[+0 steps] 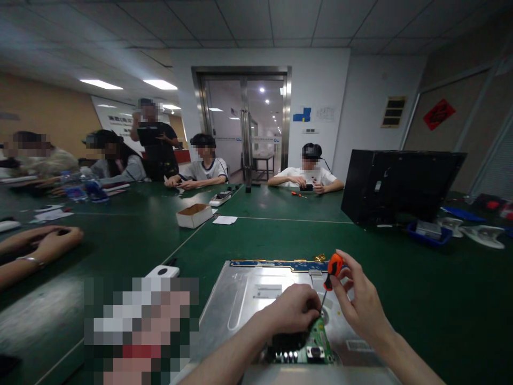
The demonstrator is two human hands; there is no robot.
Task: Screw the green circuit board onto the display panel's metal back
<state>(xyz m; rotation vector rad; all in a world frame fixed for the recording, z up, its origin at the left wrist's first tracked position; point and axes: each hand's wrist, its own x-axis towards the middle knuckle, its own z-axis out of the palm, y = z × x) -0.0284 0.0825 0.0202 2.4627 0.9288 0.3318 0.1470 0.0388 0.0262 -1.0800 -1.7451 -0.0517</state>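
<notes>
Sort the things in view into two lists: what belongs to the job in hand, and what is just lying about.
In the job: screwdriver, in the right hand; green board, at its tip; metal panel, under the board.

Seemingly just lying about: white box; paper; bottles; blue tray.

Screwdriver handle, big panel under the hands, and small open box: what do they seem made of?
Screwdriver handle: probably plastic, solid orange with black parts, maybe rubber.
Panel: sheet metal, it seems, silvery, with pressed ridges and bright reflections.
Open box: likely cardboard, matt white outside, brown inside.
</notes>
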